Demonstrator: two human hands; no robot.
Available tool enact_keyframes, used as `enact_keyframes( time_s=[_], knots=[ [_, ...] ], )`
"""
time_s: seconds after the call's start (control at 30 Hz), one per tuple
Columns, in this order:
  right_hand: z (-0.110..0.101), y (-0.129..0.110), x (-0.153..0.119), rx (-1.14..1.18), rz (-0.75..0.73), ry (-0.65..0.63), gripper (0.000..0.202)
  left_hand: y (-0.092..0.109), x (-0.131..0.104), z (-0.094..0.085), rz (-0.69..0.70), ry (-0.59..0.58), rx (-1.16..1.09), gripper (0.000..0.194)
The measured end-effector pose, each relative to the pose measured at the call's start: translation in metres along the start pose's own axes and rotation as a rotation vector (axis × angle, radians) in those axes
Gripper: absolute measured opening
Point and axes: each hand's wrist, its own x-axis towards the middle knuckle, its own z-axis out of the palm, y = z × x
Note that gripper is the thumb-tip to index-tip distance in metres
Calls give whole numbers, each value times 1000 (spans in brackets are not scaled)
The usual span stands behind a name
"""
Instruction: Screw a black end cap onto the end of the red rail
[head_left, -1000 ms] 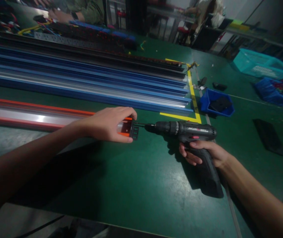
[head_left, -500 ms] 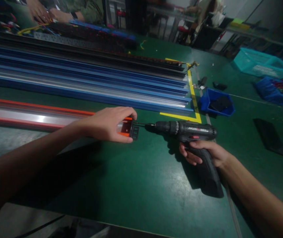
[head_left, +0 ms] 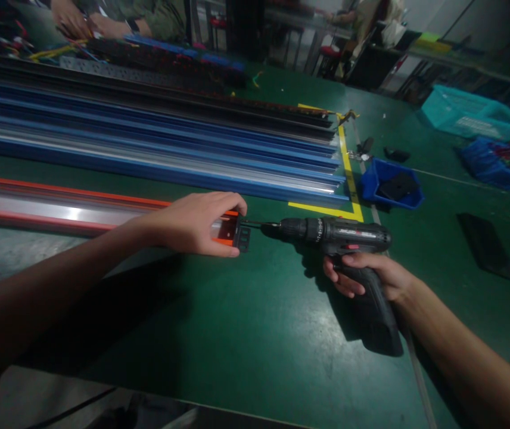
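An orange-edged metal rail (head_left: 71, 205) lies along the left of the green table. My left hand (head_left: 199, 225) grips its right end, thumb and fingers on either side, touching a black end cap (head_left: 243, 234) there. My right hand (head_left: 366, 271) is wrapped round the handle of a black power drill (head_left: 344, 232), which lies on its side in view and points left. The drill's long thin bit reaches the upper part of the end cap. Whether a screw sits at the tip is too small to tell.
Blue rails (head_left: 161, 149) lie behind, ending near yellow tape (head_left: 348, 173). A blue bin (head_left: 391, 183), a teal basket (head_left: 473, 113) and a dark flat object (head_left: 486, 245) are at right. Another person's hands (head_left: 87, 24) work among wires at the back left.
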Motion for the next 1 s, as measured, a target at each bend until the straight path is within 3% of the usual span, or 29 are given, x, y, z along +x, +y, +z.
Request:
enact_keyframes(
  time_s=[1.0],
  knots=[
    [-2,1,0,14,8,-5,25,-2,0,0,3,-4,-3,66]
  ],
)
